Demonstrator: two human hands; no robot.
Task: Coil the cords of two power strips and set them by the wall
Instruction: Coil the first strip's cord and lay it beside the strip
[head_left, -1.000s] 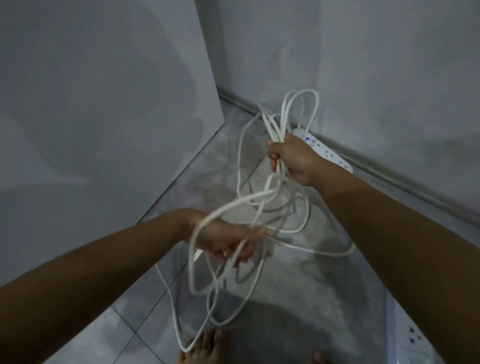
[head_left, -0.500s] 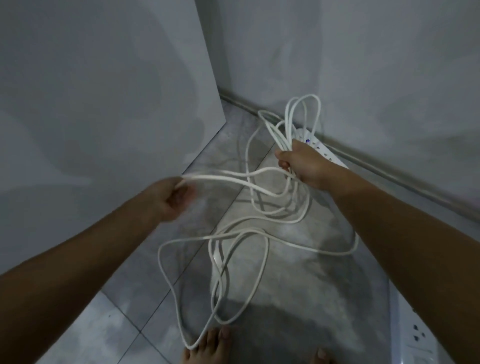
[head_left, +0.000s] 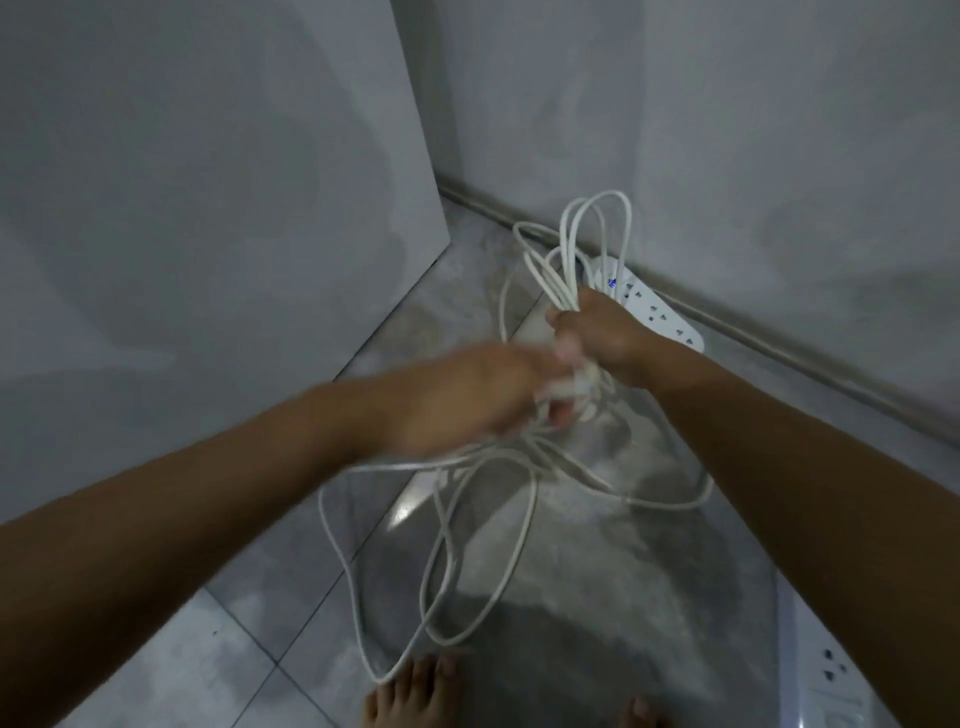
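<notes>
My right hand (head_left: 602, 332) grips a bundle of white cord (head_left: 571, 260) loops that stick up above my fist. My left hand (head_left: 467, 395), blurred by motion, holds a strand of the same cord and is pressed against the right hand. Loose cord loops (head_left: 447, 561) hang down from both hands towards the floor. A white power strip (head_left: 660, 306) lies on the floor along the far wall, just behind my right hand. A second white power strip (head_left: 831, 675) shows at the bottom right edge, partly hidden by my right forearm.
Grey walls (head_left: 208, 208) close in on the left and the back, meeting in a corner. The floor (head_left: 249, 649) is grey tile. My bare feet (head_left: 415, 696) are at the bottom edge, right under the hanging loops.
My left hand pulled a strand out to the left, then swung back right and up to meet my right hand. The hanging loops have shortened and drawn together.
</notes>
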